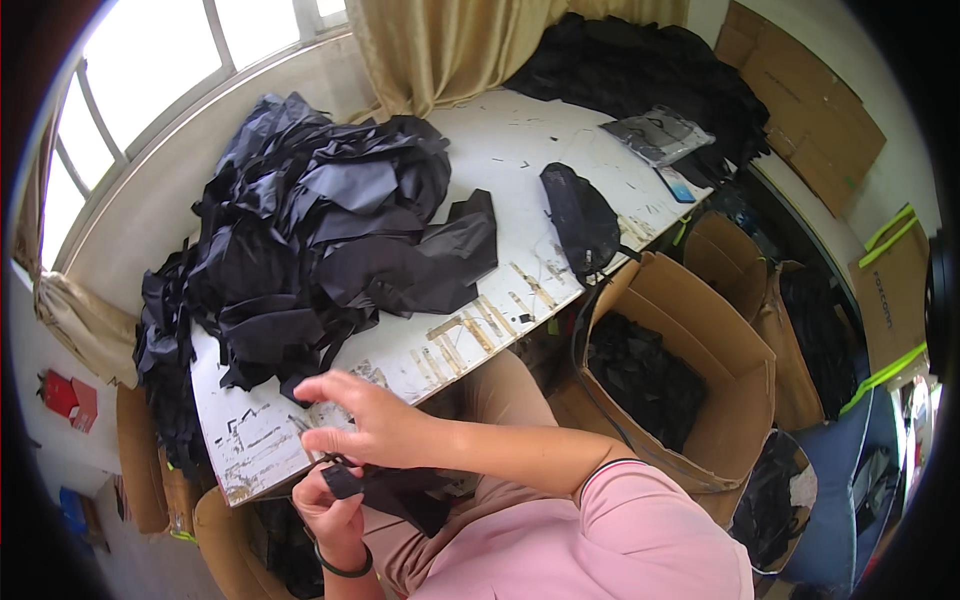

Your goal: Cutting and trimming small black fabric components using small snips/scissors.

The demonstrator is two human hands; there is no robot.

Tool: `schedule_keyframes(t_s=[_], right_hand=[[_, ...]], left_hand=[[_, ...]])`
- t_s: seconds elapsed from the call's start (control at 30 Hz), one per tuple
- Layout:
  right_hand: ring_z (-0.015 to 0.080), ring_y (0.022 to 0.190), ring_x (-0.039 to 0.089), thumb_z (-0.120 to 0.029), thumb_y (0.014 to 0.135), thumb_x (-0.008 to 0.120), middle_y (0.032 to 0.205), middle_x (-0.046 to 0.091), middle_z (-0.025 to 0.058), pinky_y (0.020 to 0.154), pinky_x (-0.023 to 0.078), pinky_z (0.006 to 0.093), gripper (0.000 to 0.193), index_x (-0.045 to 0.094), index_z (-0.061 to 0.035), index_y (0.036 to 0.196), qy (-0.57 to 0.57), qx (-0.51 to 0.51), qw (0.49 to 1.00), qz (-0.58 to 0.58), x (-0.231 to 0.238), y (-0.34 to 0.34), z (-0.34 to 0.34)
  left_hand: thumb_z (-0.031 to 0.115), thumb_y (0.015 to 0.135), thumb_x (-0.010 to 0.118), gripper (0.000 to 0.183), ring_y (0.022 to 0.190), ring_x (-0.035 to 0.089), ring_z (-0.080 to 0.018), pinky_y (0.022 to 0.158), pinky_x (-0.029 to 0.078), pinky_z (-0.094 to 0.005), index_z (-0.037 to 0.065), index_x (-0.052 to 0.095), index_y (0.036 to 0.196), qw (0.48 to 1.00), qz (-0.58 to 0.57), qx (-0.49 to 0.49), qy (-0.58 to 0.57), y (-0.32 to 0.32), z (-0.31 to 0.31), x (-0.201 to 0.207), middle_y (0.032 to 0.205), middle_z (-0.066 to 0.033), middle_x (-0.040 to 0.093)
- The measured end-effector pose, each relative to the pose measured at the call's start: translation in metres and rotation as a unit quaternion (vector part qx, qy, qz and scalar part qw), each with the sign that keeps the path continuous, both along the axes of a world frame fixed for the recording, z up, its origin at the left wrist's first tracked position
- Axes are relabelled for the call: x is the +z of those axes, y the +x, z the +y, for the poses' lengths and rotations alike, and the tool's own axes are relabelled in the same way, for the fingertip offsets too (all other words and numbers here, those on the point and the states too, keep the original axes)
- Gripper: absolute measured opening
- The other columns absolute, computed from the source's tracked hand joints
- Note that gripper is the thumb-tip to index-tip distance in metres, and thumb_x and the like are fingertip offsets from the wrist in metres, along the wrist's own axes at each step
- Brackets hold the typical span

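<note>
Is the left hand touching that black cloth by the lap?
Touching: the head view shows the left hand gripping one end of the black cloth.

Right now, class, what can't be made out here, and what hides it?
All in the head view:
Full shape of the black cloth in the left hand: folds and the right forearm hide parts.
Left forearm: cut off by the lower edge.
Piece count in the dark fabric pile: upper layers cover lower ones.
Bottom of the open cardboard box: black material covers it.
Beyond the window: glare.
</note>
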State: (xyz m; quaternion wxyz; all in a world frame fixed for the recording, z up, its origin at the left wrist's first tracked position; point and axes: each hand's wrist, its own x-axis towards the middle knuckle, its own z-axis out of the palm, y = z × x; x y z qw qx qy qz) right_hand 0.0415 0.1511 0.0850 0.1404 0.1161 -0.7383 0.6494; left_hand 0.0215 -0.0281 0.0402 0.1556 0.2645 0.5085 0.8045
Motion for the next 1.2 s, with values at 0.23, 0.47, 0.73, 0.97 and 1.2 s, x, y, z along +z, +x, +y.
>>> schedule_keyframes(t_s=[0.23,0.47,0.73,0.97,1.2], right_hand=[[0.0174,0.066,0.057,-0.022,0.091,0.060,0.071,0.057,0.0037,0.057,0.044,0.0308,0.019,0.056,-0.0068,0.081,-0.091,0.121,0.958,0.244,0.133,0.062,0.027],[0.0170,0.067,0.057,-0.022,0.091,0.059,0.073,0.058,0.0026,0.058,0.045,0.0304,0.015,0.057,-0.0084,0.084,-0.056,-0.037,0.908,0.414,0.138,0.152,0.109],[0.0165,0.068,0.057,-0.022,0.091,0.058,0.076,0.060,0.0013,0.059,0.047,0.0298,0.012,0.059,-0.0103,0.088,-0.065,-0.166,0.798,0.576,0.117,0.085,0.076],[0.0161,0.069,0.058,-0.021,0.092,0.057,0.078,0.061,0.0002,0.060,0.048,0.0294,0.010,0.060,-0.0119,0.091,0.088,-0.425,0.575,0.694,0.136,0.145,0.107],[0.0349,0.095,0.057,-0.021,0.078,0.069,0.096,0.062,0.0166,0.083,0.046,0.0429,0.028,0.063,-0.0037,0.099,0.200,-0.711,0.674,-0.005,-0.032,0.052,0.354]], left_hand=[[0.009,0.080,0.060,0.020,0.102,0.058,-0.0218,0.098,0.039,-0.0391,0.005,0.063,0.099,0.950,-0.284,0.133,-0.001,0.052,0.069,0.107,0.103,-0.0086,0.064],[-0.004,0.073,0.066,0.011,0.098,0.066,-0.0286,0.103,0.040,-0.0472,0.000,0.065,0.083,0.997,-0.068,-0.032,-0.030,-0.014,0.016,-0.036,0.093,-0.0147,0.070],[-0.012,0.070,0.064,0.015,0.097,0.066,-0.0286,0.103,0.040,-0.0490,-0.001,0.064,0.079,0.992,-0.126,-0.017,-0.004,-0.004,0.023,-0.013,0.089,-0.0138,0.070],[-0.003,0.075,0.062,0.014,0.100,0.064,-0.0301,0.102,0.040,-0.0475,-0.002,0.062,0.089,0.996,-0.081,-0.022,-0.018,-0.020,0.024,-0.021,0.096,-0.0168,0.068],[0.001,0.090,0.053,0.015,0.092,0.061,-0.0382,0.080,0.052,-0.0436,-0.004,0.065,0.099,0.884,0.329,0.085,-0.322,-0.065,-0.039,-0.042,0.104,-0.0265,0.061]])
